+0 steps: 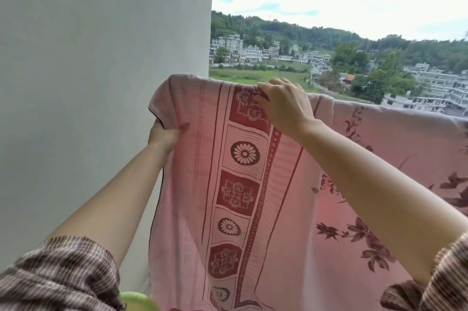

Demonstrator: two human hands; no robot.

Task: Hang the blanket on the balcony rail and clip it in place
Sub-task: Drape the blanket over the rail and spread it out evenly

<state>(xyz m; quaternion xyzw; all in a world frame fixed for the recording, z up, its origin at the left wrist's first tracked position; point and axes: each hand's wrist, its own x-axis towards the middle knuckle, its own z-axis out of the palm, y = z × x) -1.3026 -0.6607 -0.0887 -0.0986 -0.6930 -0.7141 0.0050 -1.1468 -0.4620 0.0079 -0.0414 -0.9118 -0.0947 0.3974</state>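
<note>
A pink blanket [286,209] with dark red flower panels and leaf prints hangs in front of me, its top edge draped along the balcony rail, which stays hidden under the cloth. My left hand [163,134] grips the blanket's left edge a little below the top corner. Higher up, my right hand [286,103] pinches the cloth at the top fold beside a red panel. No clip is visible.
A plain white wall [101,82] stands close on the left, right beside the blanket's edge. Beyond the rail lie fields, trees and buildings far below. A pale green object [138,300] shows at the bottom edge between my sleeves.
</note>
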